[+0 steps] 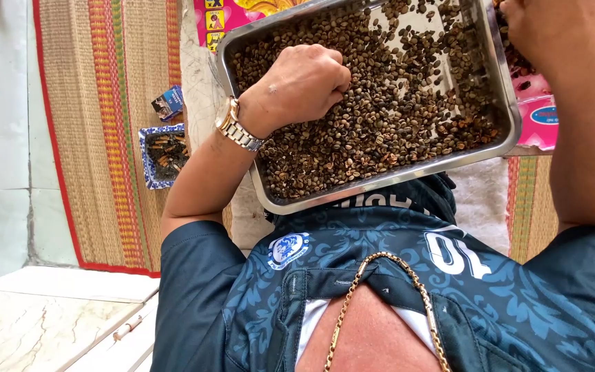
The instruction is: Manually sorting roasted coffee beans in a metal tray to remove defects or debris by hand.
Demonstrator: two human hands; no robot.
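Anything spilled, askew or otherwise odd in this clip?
A few beans lie outside the metal tray, on the pink sheet by its right rim, near the right hand. The tray sits tilted on the person's lap. The left hand rests in the beans inside it. Nothing looks damaged.

Both hands, left (pixel 304 86) and right (pixel 552 34), sift beans (pixel 394 117) in a steel tray (pixel 380 182).

Brown beans (pixel 380 117) in steel tray (pixel 380 184)
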